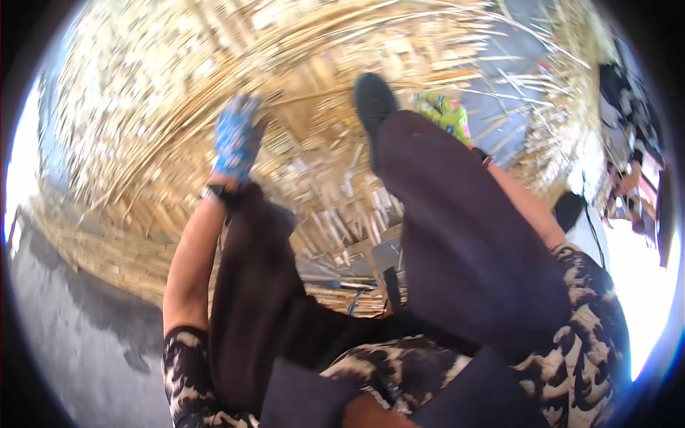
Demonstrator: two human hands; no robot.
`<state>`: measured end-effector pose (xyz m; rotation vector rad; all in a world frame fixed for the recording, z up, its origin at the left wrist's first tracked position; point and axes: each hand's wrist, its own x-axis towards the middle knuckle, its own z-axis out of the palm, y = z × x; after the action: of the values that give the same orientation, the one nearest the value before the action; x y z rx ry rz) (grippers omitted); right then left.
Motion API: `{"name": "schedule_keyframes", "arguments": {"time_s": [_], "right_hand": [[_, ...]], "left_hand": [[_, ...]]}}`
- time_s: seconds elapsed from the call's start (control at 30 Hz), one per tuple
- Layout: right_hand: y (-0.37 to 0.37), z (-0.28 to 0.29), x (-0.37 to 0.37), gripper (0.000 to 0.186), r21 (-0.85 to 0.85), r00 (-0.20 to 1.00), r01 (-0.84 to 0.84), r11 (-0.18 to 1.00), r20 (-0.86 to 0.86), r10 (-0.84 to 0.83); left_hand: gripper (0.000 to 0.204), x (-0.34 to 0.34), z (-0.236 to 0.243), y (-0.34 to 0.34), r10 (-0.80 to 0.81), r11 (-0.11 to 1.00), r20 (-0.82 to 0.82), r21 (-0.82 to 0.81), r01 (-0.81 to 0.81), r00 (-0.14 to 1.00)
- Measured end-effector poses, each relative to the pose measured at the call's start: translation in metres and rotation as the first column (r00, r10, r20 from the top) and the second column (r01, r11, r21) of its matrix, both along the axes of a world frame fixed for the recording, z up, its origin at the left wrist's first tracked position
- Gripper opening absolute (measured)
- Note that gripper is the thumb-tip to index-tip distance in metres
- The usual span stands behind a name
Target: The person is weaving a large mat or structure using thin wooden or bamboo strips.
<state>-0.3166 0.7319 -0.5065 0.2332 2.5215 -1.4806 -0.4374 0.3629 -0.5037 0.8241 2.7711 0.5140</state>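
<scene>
Near the left hand and right hand — grips impossible to tell — spreads a ragged-edged, straw-yellow woven mat.

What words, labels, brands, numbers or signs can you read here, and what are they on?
None can be read.
Left glove: blue pattern, too blurred to make out any lettering.
Right glove: green with coloured marks, partly hidden behind the knee; no readable text.
Black wristband: too small and blurred to tell.
Mat, shoe and shirt: no lettering visible.
</scene>
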Motion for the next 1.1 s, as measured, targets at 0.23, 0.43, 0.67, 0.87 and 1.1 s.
{"name": "schedule_keyframes", "arguments": {"time_s": [0.23, 0.43, 0.67, 0.87, 1.1], "right_hand": [[0.091, 0.005, 0.193, 0.020, 0.257, 0.609, 0.687, 0.680, 0.308, -0.731], [0.083, -0.019, 0.294, 0.023, 0.562, 0.772, 0.444, 0.698, 0.155, -0.616], [0.091, -0.061, 0.245, 0.020, 0.766, 0.387, 0.602, 0.225, -0.034, -0.921], [0.119, -0.021, 0.239, 0.029, 0.777, 0.470, 0.385, 0.498, 0.300, -0.830], [0.128, 0.025, 0.206, 0.052, -0.395, 0.485, 0.849, 0.350, 0.322, -0.813]], "left_hand": [[0.026, 0.038, 0.042, -0.040, 0.211, 0.977, 0.204, -0.053, -0.205, 0.956], [0.021, 0.053, 0.097, -0.092, 0.291, 0.956, 0.268, -0.042, -0.291, 0.918], [0.020, 0.112, 0.147, -0.098, 0.393, 0.919, 0.304, -0.109, -0.379, 0.868], [0.017, 0.119, 0.129, -0.084, 0.473, 0.874, 0.475, -0.149, -0.462, 0.742], [0.021, 0.092, 0.118, -0.040, 0.378, 0.922, 0.520, -0.140, -0.360, 0.766]]}}
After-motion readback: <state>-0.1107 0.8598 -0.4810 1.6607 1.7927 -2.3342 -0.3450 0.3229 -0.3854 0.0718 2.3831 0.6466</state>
